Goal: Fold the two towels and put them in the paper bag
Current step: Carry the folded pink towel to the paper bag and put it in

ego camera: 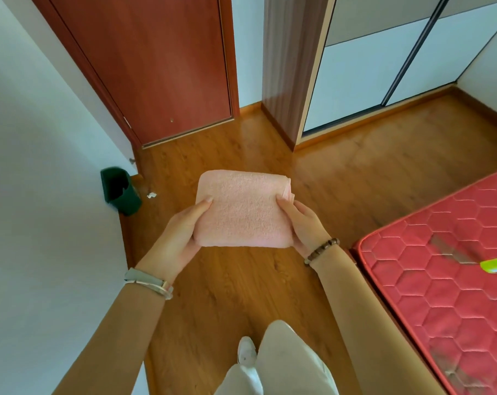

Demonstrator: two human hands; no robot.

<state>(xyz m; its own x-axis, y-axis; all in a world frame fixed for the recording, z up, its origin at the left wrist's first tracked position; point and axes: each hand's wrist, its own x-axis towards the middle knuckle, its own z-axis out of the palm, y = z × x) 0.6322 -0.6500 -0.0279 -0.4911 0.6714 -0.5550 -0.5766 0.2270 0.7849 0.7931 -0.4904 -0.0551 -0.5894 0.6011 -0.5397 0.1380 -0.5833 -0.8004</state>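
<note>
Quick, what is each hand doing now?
Left hand: holds the folded pink towel.
Right hand: holds the same towel.

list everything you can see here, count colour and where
towel: 1, pink, folded, held between both hands
bin: 1, dark green, floor by left wall
scrap: 1, white, floor beside bin
door: 1, red-brown, far left
wardrobe: 1, white and grey, far right
mattress: 1, red, right
object: 1, bright green, on mattress, cut off
floor: 1, brown wood, underfoot
shoe: 1, white, bottom centre
left hand: 1, grips towel's left side
right hand: 1, grips towel's right side
</note>
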